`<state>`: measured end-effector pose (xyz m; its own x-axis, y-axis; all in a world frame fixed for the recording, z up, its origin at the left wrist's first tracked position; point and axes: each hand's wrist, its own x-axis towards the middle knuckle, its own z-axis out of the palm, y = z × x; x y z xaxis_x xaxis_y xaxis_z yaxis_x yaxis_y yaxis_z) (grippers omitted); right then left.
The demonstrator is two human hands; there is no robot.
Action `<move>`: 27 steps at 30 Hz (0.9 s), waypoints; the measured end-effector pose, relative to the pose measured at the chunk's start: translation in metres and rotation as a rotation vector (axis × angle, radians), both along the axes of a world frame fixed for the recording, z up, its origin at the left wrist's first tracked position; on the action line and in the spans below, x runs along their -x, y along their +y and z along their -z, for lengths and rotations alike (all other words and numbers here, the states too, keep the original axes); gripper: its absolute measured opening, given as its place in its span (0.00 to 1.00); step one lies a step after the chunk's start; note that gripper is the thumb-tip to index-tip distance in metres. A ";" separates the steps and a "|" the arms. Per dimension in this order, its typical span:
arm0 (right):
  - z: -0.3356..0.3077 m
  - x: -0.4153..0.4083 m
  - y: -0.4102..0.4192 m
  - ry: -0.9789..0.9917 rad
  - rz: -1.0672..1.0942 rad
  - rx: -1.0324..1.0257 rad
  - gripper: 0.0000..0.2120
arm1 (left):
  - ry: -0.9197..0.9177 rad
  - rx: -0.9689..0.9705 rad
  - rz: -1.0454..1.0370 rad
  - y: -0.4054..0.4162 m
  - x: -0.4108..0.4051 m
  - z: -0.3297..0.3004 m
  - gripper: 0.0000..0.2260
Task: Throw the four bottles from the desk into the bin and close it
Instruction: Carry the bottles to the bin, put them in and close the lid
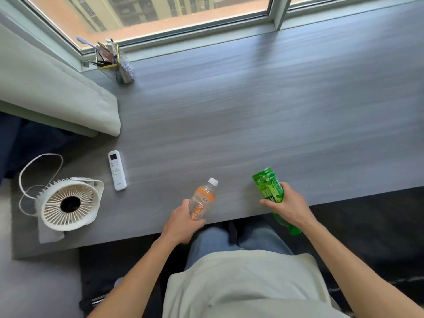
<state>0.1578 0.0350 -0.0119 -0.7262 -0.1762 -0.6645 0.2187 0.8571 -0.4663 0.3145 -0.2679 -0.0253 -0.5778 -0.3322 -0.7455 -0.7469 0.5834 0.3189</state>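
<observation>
My left hand [181, 223] grips a clear bottle with an orange label and white cap [204, 199], held near the front edge of the grey desk [229, 115] with its cap pointing away from me. My right hand [290, 206] holds a green bottle [269, 187] by its middle; the bottle's far end is over the desk and its near end sticks out past the desk edge. No other bottles and no bin are in view.
A white remote control [117, 170] lies on the desk's left part. A white desk fan [68, 205] with a cord stands at the left front corner. A mesh pen holder [115, 63] stands by the window. A pale cushion [52, 97] lies at the left.
</observation>
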 end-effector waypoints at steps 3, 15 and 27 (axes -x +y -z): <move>-0.005 -0.036 0.024 -0.020 0.085 -0.029 0.32 | -0.016 -0.041 0.073 -0.005 -0.018 0.002 0.24; 0.011 -0.232 0.103 -0.208 0.788 -0.095 0.30 | -0.038 -0.052 0.645 0.032 0.011 0.009 0.24; 0.044 -0.412 0.187 -0.475 1.443 0.017 0.28 | 0.008 -0.136 1.150 0.285 0.090 0.008 0.26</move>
<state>0.5702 0.2217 -0.0555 -0.0047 0.4660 -0.8848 0.9681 -0.2194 -0.1207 0.2248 0.0176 -0.0330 -0.4913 0.4758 -0.7296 0.2052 0.8773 0.4339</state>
